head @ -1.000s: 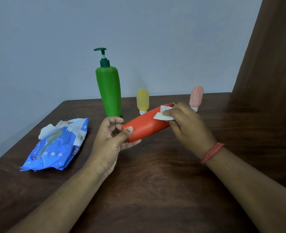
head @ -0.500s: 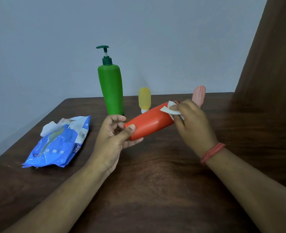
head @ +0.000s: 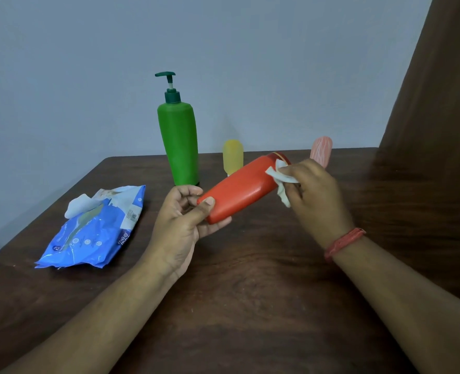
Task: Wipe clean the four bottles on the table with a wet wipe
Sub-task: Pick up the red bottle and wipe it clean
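Note:
My left hand point(head: 181, 220) grips the base end of an orange-red bottle point(head: 241, 188), which lies tilted in the air with its cap end up and to the right. My right hand point(head: 314, 197) pinches a white wet wipe point(head: 280, 176) and presses it against the bottle near the cap. A tall green pump bottle point(head: 180, 141) stands upright behind my left hand. A small yellow bottle point(head: 233, 155) stands cap-down behind the orange-red one. A small pink bottle point(head: 322, 149) stands behind my right hand, its lower part hidden.
A blue pack of wet wipes point(head: 95, 228) lies on the dark wooden table point(head: 250, 306) at the left, with a wipe sticking out of its top. A brown panel point(head: 439, 103) rises at the right. A pale wall is behind.
My right hand has slid the wipe along the bottle from its upper middle toward the cap end. The bottle's cap end has tilted a little higher. My left hand keeps its grip.

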Demonstrator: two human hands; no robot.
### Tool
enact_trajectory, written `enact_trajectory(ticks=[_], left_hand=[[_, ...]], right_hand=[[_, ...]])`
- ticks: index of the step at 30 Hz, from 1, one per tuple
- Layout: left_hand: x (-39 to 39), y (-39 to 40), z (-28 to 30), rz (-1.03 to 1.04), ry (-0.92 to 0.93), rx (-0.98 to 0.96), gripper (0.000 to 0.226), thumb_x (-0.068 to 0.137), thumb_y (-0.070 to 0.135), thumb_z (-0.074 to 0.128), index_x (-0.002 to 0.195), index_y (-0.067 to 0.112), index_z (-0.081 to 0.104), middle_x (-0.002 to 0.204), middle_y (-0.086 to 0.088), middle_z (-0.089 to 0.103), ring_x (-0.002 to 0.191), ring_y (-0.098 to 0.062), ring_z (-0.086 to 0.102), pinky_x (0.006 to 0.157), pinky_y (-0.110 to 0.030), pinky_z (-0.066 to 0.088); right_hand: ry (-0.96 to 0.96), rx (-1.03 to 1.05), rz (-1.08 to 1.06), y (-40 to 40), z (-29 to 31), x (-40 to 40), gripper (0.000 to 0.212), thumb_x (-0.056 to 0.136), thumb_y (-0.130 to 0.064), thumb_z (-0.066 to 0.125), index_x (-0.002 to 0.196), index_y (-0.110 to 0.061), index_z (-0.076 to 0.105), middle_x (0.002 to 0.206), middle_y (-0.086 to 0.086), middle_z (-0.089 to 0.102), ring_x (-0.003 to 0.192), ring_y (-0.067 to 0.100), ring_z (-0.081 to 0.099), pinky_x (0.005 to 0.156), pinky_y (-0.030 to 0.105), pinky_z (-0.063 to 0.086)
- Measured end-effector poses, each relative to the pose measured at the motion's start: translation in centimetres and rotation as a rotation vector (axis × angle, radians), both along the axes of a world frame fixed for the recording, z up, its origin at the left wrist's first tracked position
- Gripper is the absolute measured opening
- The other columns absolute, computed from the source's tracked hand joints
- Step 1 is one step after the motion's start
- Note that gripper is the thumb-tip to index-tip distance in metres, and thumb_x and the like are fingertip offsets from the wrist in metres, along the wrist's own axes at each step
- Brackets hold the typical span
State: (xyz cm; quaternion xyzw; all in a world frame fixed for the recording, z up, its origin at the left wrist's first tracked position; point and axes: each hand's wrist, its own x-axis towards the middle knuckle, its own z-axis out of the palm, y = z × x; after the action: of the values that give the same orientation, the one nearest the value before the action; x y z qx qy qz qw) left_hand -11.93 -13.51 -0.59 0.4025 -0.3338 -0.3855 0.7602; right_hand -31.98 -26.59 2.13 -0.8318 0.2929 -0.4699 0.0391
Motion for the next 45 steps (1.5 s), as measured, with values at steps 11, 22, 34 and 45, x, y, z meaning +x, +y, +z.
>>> enact_trajectory(ticks=[11, 22, 34, 45], left_hand=[[0.1, 0.1, 0.0, -0.018, 0.028, 0.014, 0.028, 0.077, 0.010, 0.074, 0.101, 0.015, 0.061, 0.111, -0.011, 0.056, 0.098, -0.026, 0.074, 0.072, -0.046, 0.062], [-0.8, 0.4, 0.4, -0.126, 0.116, 0.042, 0.035, 0.079, 0.006, 0.068, 0.111, 0.009, 0.055, 0.107, -0.015, 0.056, 0.105, -0.033, 0.065, 0.078, -0.051, 0.061], [-1.3, 0.6, 0.7, -0.132, 0.162, 0.118, 0.061, 0.071, -0.001, 0.067, 0.130, 0.004, 0.051, 0.120, -0.025, 0.065, 0.092, -0.027, 0.071, 0.080, -0.045, 0.063], [-1.3, 0.7, 1.2, -0.140, 0.209, 0.112, 0.054, 0.075, 0.009, 0.068, 0.127, 0.009, 0.052, 0.123, -0.022, 0.067, 0.096, -0.027, 0.072, 0.074, -0.042, 0.064]], right_hand=[[0.109, -0.034, 0.171, 1.9, -0.9, 1.4, 0.019, 0.089, -0.005, 0.069, 0.107, -0.011, 0.071, 0.100, 0.003, 0.063, 0.087, 0.016, 0.060, 0.074, 0.028, 0.050], [0.175, -0.138, 0.229, 3.7, -0.1, 2.0, 0.026, 0.086, -0.008, 0.073, 0.112, -0.008, 0.071, 0.097, 0.005, 0.066, 0.086, 0.020, 0.062, 0.071, 0.036, 0.055], [0.201, -0.237, 0.337, 5.1, 0.1, 2.5, 0.029, 0.088, -0.002, 0.064, 0.115, -0.006, 0.071, 0.092, 0.008, 0.062, 0.083, 0.024, 0.060, 0.068, 0.040, 0.053], [0.239, -0.284, 0.363, 4.9, -0.4, 2.5, 0.029, 0.082, -0.002, 0.071, 0.111, -0.007, 0.071, 0.097, 0.007, 0.065, 0.089, 0.021, 0.060, 0.076, 0.029, 0.049]])
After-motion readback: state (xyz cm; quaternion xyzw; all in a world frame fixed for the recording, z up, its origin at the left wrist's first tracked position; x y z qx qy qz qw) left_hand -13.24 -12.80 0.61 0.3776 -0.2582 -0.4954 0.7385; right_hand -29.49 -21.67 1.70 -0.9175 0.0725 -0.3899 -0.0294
